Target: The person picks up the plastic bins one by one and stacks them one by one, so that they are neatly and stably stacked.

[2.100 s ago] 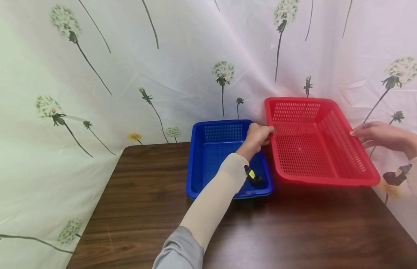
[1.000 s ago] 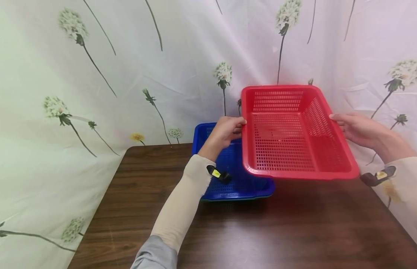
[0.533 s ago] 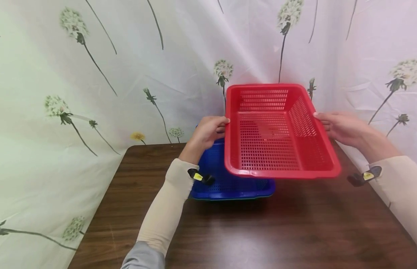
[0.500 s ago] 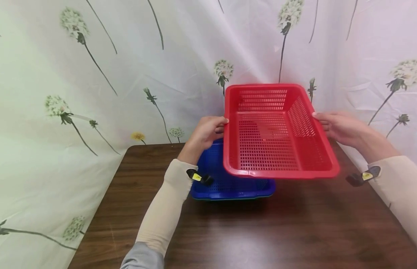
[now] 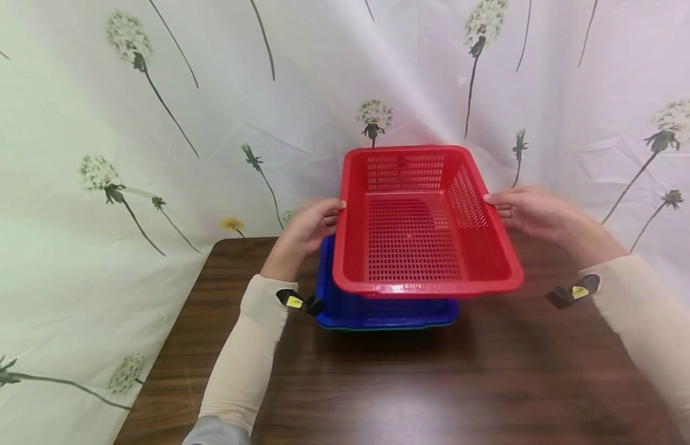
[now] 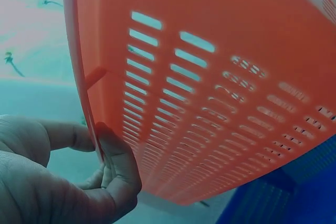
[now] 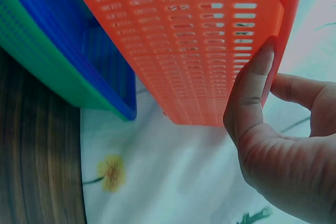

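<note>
Both hands hold a red perforated plastic basket in the air, tilted with its inside toward the head camera. My left hand pinches its left rim, thumb on one side and fingers beneath the edge, as the left wrist view shows. On the opposite rim my right hand has the same pinch, clear in the right wrist view. Below the red basket stands a blue basket, mostly hidden by it in the head view. The blue one sits nested in a green basket, of which only a thin edge shows from above.
The stack stands on a dark wood-grain table, near its back edge. Behind hangs a pale curtain printed with dandelions. A black strap with a small camera is on the left wrist, and a like camera on the right.
The red basket has moved left, carried by both hands, from the right of the blue basket to above it. It now covers most of the blue one in the head view.
</note>
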`<state>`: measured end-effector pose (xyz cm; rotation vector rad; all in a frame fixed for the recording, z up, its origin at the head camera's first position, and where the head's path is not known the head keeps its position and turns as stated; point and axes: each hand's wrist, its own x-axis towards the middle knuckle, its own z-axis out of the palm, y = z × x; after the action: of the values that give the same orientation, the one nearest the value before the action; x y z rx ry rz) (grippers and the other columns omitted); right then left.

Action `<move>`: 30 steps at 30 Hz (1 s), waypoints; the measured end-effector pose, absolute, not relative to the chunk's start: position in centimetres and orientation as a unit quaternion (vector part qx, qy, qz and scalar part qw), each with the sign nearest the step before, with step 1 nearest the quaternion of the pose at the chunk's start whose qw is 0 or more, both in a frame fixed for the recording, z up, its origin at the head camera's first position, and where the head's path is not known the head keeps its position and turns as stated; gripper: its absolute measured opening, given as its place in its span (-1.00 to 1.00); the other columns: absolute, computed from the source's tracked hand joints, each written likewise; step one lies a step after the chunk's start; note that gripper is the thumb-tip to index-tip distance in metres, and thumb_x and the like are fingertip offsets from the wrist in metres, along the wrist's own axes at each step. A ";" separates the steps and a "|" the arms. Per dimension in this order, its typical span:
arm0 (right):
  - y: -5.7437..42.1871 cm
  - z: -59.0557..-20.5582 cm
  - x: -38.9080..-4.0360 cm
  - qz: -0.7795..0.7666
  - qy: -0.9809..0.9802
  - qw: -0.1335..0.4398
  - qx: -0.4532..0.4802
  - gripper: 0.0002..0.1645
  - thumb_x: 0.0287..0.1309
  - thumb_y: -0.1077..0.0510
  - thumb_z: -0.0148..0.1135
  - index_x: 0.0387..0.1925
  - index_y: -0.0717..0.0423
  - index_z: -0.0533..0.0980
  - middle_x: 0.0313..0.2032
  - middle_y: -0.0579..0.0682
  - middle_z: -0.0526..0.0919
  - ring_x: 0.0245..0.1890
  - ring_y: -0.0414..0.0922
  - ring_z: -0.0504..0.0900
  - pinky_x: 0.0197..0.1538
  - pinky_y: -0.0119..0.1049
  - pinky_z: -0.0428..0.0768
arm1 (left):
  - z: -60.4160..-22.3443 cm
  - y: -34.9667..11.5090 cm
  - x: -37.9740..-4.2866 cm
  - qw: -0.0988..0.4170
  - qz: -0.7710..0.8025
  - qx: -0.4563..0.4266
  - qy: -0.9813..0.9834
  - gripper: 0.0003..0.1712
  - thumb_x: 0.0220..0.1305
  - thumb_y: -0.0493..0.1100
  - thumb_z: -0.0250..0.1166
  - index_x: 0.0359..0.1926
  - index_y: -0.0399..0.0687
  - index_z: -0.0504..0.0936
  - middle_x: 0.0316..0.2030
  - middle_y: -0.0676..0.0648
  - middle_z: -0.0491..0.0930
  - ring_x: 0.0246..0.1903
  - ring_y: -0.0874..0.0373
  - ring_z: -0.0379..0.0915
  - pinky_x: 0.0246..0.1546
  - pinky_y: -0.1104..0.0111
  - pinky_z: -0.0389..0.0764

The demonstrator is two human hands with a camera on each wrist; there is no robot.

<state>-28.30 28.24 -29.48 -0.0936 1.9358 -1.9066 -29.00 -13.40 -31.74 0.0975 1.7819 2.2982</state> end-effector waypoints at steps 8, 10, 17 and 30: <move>26.4 -30.0 -28.5 -0.679 0.701 0.213 -0.047 -0.78 0.57 0.20 0.16 -0.09 0.04 0.74 -0.15 -0.05 0.81 -0.12 -0.19 0.79 -0.02 -0.31 0.81 | -32.6 -15.4 -28.4 0.111 0.773 0.034 0.624 -0.81 0.49 -0.32 0.20 -0.29 -0.17 0.69 -0.41 0.02 0.71 -0.37 0.20 0.63 -0.29 0.43 0.74; 26.0 -30.1 -28.5 -0.670 0.710 0.213 -0.051 -0.80 0.57 0.19 0.17 -0.05 0.05 0.72 -0.14 -0.07 0.80 -0.11 -0.20 0.79 0.00 -0.31 0.80 | -32.7 -15.8 -28.3 0.111 0.769 0.032 0.629 -0.83 0.50 -0.32 0.20 -0.26 -0.17 0.69 -0.39 0.02 0.71 -0.35 0.20 0.64 -0.27 0.43 0.75; 24.6 -30.7 -28.5 -0.631 0.743 0.210 -0.069 -0.58 0.59 0.14 0.15 0.27 0.33 0.52 -0.10 -0.08 0.78 -0.07 -0.19 0.76 0.05 -0.32 0.78 | -33.4 -17.3 -28.2 0.116 0.763 0.026 0.636 -0.83 0.51 -0.31 0.21 -0.20 -0.19 0.72 -0.36 0.01 0.75 -0.32 0.20 0.67 -0.23 0.41 0.79; 23.1 -33.2 -29.3 -0.626 0.742 0.227 -0.081 -0.46 0.60 0.13 0.13 0.34 0.49 0.41 -0.14 -0.02 0.80 -0.15 -0.16 0.78 -0.01 -0.28 0.80 | -35.2 -18.8 -28.5 0.126 0.739 -0.015 0.662 -0.83 0.51 -0.26 0.24 0.00 -0.30 0.59 -0.30 0.00 0.68 -0.30 0.20 0.63 -0.21 0.40 0.79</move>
<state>-29.26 23.14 -33.24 -0.2245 2.0432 -1.7249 -28.52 -18.80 -35.18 -0.0429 1.9279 2.1523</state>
